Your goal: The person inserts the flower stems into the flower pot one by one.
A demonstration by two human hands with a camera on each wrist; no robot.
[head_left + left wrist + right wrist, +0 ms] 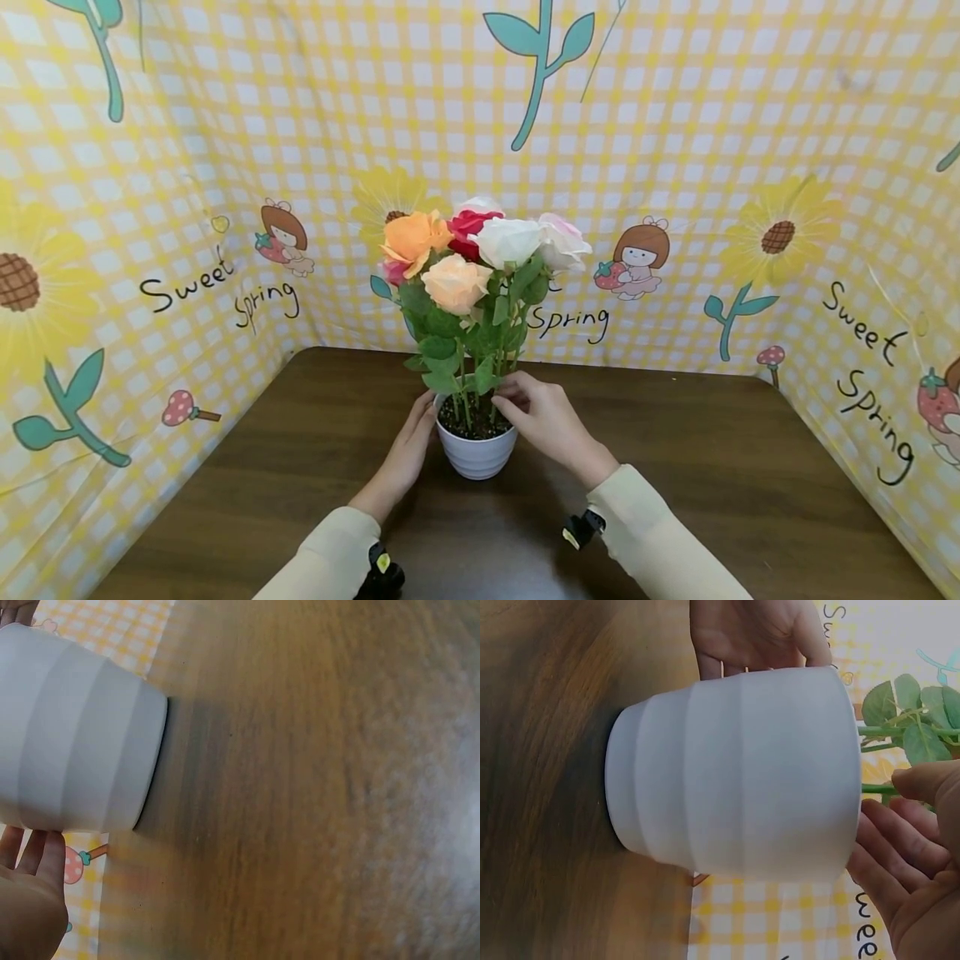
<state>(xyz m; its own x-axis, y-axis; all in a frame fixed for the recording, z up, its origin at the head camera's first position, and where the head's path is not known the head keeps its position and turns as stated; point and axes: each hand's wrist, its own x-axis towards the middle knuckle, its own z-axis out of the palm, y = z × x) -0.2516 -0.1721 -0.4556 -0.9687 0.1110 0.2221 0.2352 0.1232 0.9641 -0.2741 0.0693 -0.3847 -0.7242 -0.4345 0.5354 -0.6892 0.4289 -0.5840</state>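
Note:
A white ribbed flowerpot with dark soil stands upright on the table. Roses in orange, peach, red, white and pale pink rise from it on green leafy stems. My left hand rests along the pot's left side, its fingers fairly straight against the wall, as the right wrist view also shows. At the right rim, my right hand pinches a green rose stem between thumb and finger, just above the soil. Its other fingers lie beside the rim. Leaves partly hide the fingertips in the head view.
The dark brown wooden table extends around the pot. A yellow-and-white checked cloth printed with sunflowers hangs behind and along both sides. Black wrist cameras are strapped at both cream sleeves.

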